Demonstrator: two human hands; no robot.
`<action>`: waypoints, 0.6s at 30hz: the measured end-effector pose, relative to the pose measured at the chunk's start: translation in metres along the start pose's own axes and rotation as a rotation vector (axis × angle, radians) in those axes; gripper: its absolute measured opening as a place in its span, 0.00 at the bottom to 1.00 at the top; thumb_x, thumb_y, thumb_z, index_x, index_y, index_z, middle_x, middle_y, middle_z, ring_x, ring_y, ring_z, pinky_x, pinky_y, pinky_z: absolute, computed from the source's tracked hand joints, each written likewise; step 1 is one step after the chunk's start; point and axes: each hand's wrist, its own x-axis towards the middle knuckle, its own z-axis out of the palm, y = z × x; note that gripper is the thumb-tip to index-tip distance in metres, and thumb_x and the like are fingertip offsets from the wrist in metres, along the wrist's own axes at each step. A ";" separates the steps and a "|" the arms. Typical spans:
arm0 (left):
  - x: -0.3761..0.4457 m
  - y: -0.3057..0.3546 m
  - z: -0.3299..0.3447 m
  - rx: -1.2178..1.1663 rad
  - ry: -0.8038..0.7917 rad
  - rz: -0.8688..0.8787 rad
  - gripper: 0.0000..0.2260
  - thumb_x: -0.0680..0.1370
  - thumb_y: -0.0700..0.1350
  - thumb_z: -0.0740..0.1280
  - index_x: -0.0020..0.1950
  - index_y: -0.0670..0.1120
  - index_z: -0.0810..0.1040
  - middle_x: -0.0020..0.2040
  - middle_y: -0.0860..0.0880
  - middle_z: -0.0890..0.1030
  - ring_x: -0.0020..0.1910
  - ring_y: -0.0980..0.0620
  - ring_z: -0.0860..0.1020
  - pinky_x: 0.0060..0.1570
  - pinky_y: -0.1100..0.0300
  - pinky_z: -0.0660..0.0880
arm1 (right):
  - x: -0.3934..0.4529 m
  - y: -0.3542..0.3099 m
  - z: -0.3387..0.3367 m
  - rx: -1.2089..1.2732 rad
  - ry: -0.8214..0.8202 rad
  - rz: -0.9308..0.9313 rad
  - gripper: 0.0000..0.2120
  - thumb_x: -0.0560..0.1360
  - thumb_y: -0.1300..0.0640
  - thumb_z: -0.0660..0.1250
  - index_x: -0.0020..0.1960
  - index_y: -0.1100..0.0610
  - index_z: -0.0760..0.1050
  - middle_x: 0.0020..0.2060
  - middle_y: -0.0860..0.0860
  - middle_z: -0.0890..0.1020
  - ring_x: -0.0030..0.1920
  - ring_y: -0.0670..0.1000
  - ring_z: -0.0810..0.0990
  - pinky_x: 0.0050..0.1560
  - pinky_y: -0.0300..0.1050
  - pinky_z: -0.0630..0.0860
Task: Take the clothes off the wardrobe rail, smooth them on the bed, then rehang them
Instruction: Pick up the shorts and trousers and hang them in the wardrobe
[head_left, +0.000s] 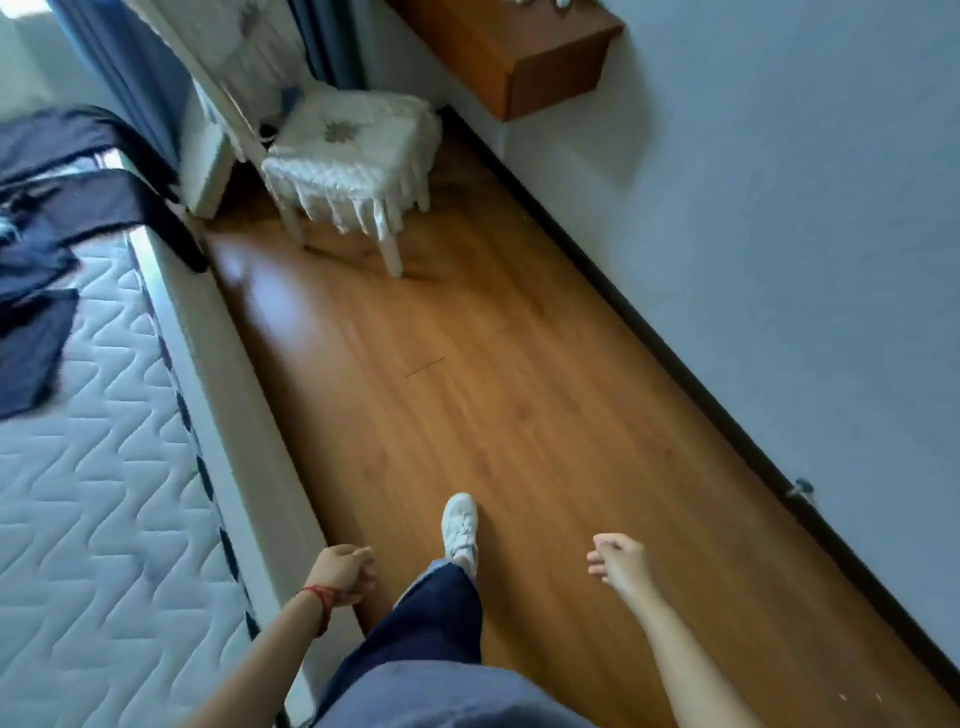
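Wooden floor (467, 395) runs open between bed (104, 493) and wall. Two hands, both empty: left hand (345, 574) loosely curled beside the bed edge, right hand (621, 564) relaxed. One white shoe (460, 525) stepping forward. Dark clothes (62, 208) lie on the bed's far end, cut off at frame edge. One white chair (353, 161) beyond.

bed (119, 493): bare quilted mattress | on it: dark clothes (47, 228), apparently several, overlapping

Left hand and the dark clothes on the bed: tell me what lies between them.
Head view: only bare quilted mattress and its edge lie between the left hand and the dark clothes.
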 end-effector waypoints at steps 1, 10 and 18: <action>0.010 0.012 -0.010 -0.032 0.011 -0.011 0.10 0.78 0.41 0.61 0.38 0.42 0.74 0.31 0.45 0.74 0.29 0.49 0.72 0.31 0.62 0.66 | 0.014 -0.025 0.009 -0.006 -0.011 -0.013 0.09 0.77 0.65 0.59 0.51 0.66 0.76 0.30 0.53 0.77 0.18 0.41 0.75 0.20 0.29 0.68; 0.086 0.179 -0.103 -0.208 0.080 0.071 0.11 0.78 0.40 0.60 0.36 0.42 0.73 0.30 0.45 0.74 0.25 0.51 0.73 0.31 0.61 0.70 | 0.077 -0.241 0.074 -0.172 -0.110 -0.151 0.11 0.78 0.63 0.58 0.54 0.67 0.75 0.38 0.58 0.78 0.31 0.51 0.76 0.30 0.38 0.70; 0.147 0.284 -0.192 -0.471 0.142 0.111 0.08 0.78 0.40 0.61 0.40 0.43 0.73 0.30 0.46 0.74 0.18 0.58 0.72 0.22 0.67 0.66 | 0.131 -0.385 0.161 -0.348 -0.243 -0.227 0.08 0.78 0.63 0.59 0.52 0.66 0.75 0.36 0.56 0.78 0.31 0.50 0.76 0.31 0.37 0.71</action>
